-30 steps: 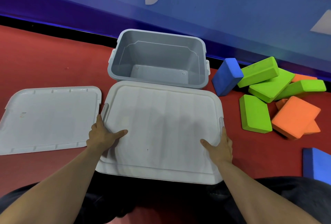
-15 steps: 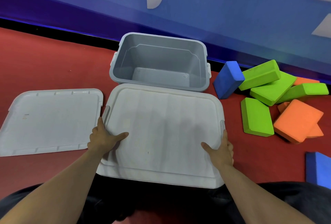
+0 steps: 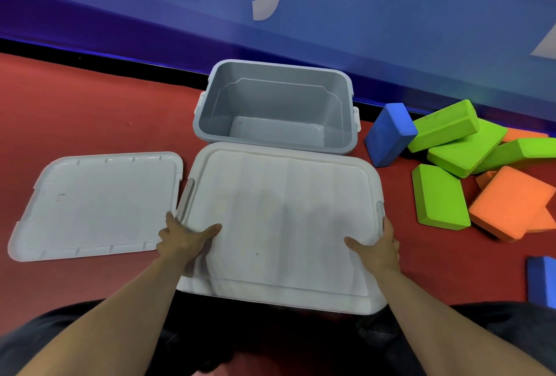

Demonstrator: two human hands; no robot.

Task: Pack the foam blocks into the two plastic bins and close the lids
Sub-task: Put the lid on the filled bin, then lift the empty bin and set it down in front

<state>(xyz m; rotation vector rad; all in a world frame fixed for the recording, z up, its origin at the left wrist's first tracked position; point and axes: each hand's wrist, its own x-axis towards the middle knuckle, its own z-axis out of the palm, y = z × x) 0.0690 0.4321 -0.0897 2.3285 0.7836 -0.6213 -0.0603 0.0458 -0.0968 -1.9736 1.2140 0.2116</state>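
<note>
- Head view: the near bin's white lid (image 3: 282, 219) sits closed in front of the person, its far edge just beside the open grey bin (image 3: 275, 110).
- Left hand (image 3: 183, 240) grips the lid's left edge, thumb on top, fingers curled over the rim; right hand (image 3: 377, 247) grips the right edge likewise.
- A loose lid (image 3: 93, 204) lies flat on the red floor (image 3: 75, 110), its right edge just beside the left hand.
- Foam blocks lie right of the bins: a blue block (image 3: 389, 135) near the grey bin's corner, green blocks (image 3: 457, 141), orange blocks (image 3: 511, 201), another blue block (image 3: 541, 281) at the frame edge.
- Bare floor lies behind the loose lid.
</note>
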